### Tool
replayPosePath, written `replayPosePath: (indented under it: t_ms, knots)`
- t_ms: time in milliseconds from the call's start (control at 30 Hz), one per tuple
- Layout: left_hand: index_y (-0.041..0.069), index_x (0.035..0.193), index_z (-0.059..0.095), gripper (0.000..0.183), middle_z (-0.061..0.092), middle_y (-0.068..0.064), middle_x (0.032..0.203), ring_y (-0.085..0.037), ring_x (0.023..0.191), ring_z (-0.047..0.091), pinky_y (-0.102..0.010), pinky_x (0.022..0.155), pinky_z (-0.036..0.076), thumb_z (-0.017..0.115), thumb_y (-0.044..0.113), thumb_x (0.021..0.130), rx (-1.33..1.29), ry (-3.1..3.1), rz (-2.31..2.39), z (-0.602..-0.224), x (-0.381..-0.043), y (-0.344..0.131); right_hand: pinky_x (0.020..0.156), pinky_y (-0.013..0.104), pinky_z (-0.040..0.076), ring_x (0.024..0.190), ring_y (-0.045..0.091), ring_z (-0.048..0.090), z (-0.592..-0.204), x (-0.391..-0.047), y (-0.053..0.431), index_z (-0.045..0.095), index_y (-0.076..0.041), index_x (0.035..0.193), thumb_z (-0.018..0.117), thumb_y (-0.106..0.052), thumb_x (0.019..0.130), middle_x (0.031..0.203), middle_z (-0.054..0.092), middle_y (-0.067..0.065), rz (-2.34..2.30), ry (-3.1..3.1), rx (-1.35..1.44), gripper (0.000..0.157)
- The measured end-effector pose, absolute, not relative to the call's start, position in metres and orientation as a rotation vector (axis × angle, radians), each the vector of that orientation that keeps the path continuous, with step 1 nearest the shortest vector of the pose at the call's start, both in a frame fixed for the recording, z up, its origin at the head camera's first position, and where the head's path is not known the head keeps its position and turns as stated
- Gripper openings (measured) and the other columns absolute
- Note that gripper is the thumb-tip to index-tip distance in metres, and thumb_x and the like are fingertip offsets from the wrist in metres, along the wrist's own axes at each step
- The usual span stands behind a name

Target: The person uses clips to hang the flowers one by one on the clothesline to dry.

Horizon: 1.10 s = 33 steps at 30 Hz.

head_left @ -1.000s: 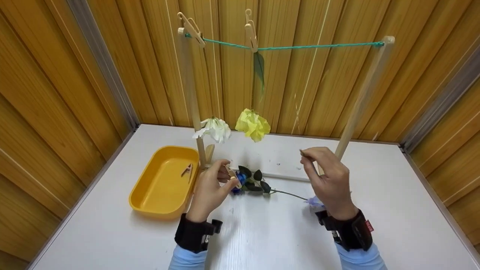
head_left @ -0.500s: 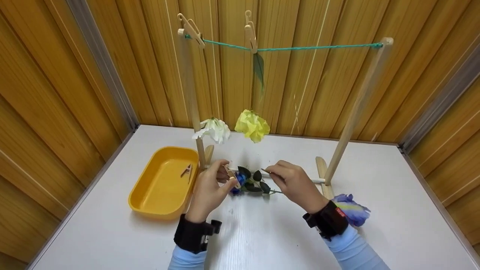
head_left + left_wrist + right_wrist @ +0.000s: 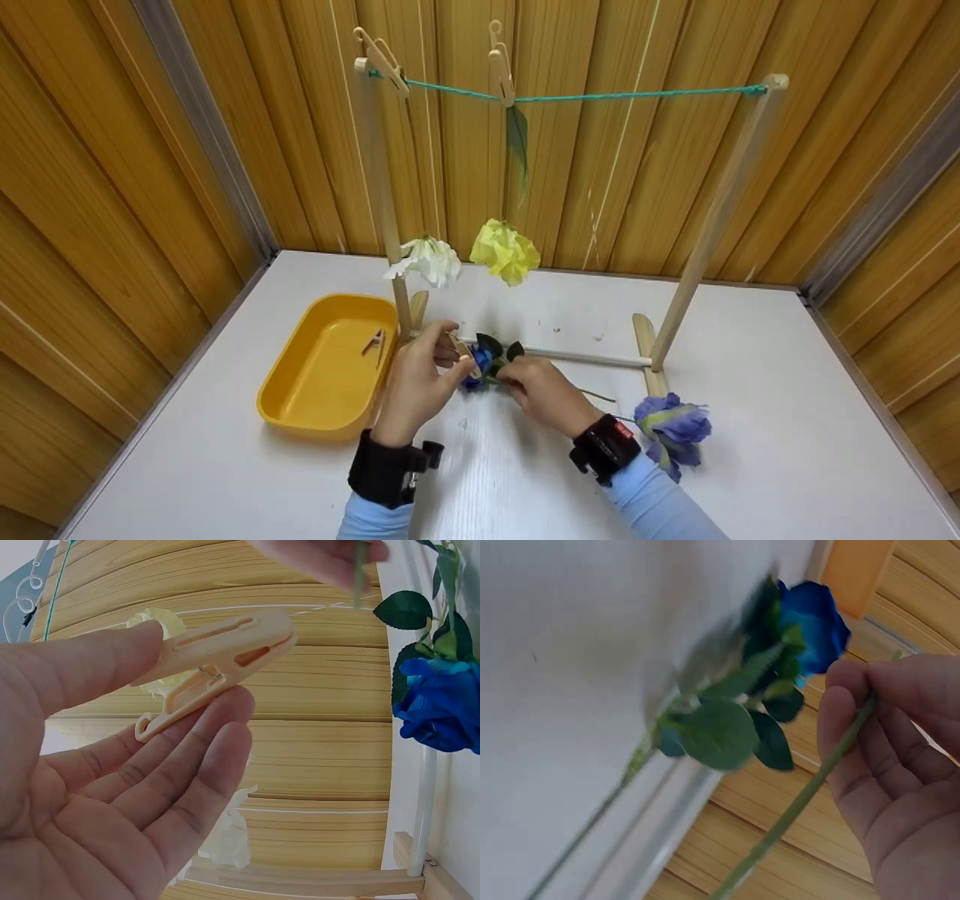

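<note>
My left hand pinches a beige clothespin between thumb and fingers; its other fingers spread loosely below. With thumb and fingertips, my right hand pinches a green flower stem. A purple artificial flower hangs below the right wrist, apparently at the far end of that stem, which the arm partly hides. On the white table lies a blue rose with dark green leaves, just beyond both hands. In the head view the hands partly cover it.
A wooden rack carries a teal line. A white flower and a yellow flower hang head down, with clothespins on the line above. At left stands a yellow tray holding a small clip.
My right hand has moved left and down, close to the left hand and the blue rose. The purple flower has shifted with it. My left hand stays nearly still with the clothespin.
</note>
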State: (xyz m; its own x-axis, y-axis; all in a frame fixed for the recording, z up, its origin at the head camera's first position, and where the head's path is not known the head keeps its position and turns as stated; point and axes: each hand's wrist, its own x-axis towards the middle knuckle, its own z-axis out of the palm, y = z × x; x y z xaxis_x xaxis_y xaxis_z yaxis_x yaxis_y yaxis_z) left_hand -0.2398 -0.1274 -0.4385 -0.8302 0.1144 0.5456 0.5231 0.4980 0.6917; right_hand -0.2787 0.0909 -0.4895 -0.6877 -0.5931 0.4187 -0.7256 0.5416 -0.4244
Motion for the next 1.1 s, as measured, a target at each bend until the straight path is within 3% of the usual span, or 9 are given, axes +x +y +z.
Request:
replayPosePath:
  t_ms: [167, 500, 733, 1100]
  knots:
    - [-0.005, 0.125, 0.062, 0.047, 0.072, -0.012, 0.093, -0.024, 0.085, 0.072, -0.034, 0.079, 0.062, 0.084, 0.003, 0.084, -0.53, -2.314, -1.289, -0.44, -0.24, -0.127, 0.081, 0.039, 0.059, 0.088, 0.027, 0.07, -0.507, -0.281, 0.084, 0.076, 0.0, 0.095, 0.072, 0.012, 0.085, 0.095, 0.073, 0.013, 0.822, -2.645, 1.113, 0.016]
    - [-0.007, 0.122, 0.062, 0.044, 0.072, -0.013, 0.092, -0.026, 0.083, 0.072, -0.037, 0.077, 0.062, 0.084, 0.002, 0.084, -0.547, -2.29, -1.277, -0.445, -0.241, -0.128, 0.085, 0.045, 0.06, 0.091, 0.03, 0.07, -0.517, -0.273, 0.096, 0.076, -0.002, 0.095, 0.069, 0.017, 0.08, 0.098, 0.073, 0.014, 0.773, -2.821, 1.011, 0.025]
    - [-0.005, 0.123, 0.063, 0.046, 0.072, -0.011, 0.092, -0.025, 0.084, 0.072, -0.036, 0.078, 0.062, 0.085, 0.004, 0.084, -0.513, -2.326, -1.276, -0.441, -0.241, -0.127, 0.077, 0.038, 0.06, 0.084, 0.024, 0.068, -0.508, -0.266, 0.111, 0.077, 0.0, 0.101, 0.07, 0.012, 0.082, 0.095, 0.071, 0.011, 0.853, -2.894, 0.96, 0.023]
    - [-0.004, 0.125, 0.062, 0.046, 0.072, -0.011, 0.092, -0.023, 0.084, 0.072, -0.035, 0.079, 0.061, 0.084, 0.006, 0.086, -0.512, -2.339, -1.273, -0.441, -0.241, -0.127, 0.072, 0.034, 0.057, 0.08, 0.023, 0.068, -0.506, -0.259, 0.143, 0.078, 0.001, 0.094, 0.068, 0.015, 0.075, 0.09, 0.073, 0.009, 0.868, -2.81, 0.894, 0.026]
